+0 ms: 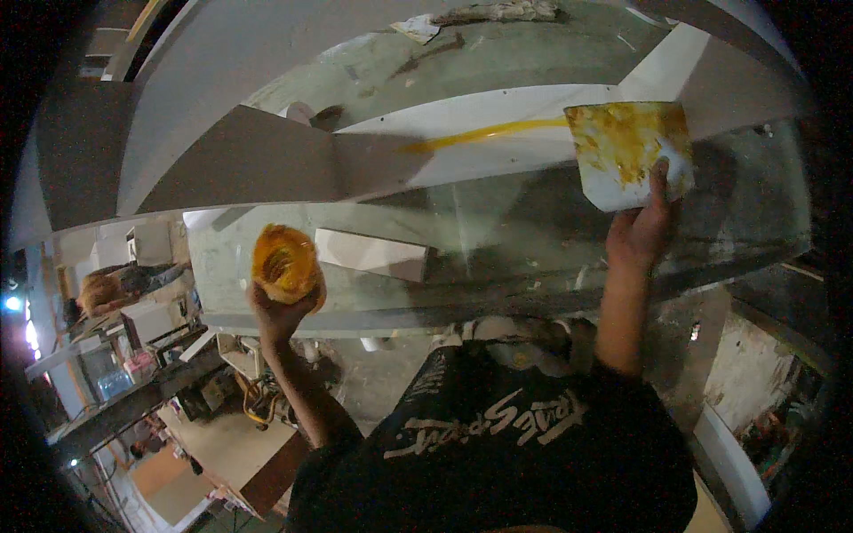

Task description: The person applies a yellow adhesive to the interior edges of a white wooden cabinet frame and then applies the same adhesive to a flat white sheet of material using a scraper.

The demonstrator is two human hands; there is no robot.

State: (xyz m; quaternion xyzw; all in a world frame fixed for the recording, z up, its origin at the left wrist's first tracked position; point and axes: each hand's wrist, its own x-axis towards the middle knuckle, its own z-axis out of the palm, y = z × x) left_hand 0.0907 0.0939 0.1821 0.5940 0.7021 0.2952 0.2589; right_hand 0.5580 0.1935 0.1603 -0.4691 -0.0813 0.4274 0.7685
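Note:
My left hand is wrapped round a cup-like container coated in yellow-orange paste, its open mouth facing up. On the right, my right hand grips a flat, whitish square piece by its near edge, thumb on top; yellow paste is smeared over its upper face. A yellow line of paste runs along a long white panel and ends at the piece's left edge. Whether the piece touches the panel I cannot tell.
A short white block lies on the greenish work table, between my hands. Upright grey-white panels stand at the left and far side. A crumpled cloth-like strip lies at the back. Shelves with clutter are at the lower left.

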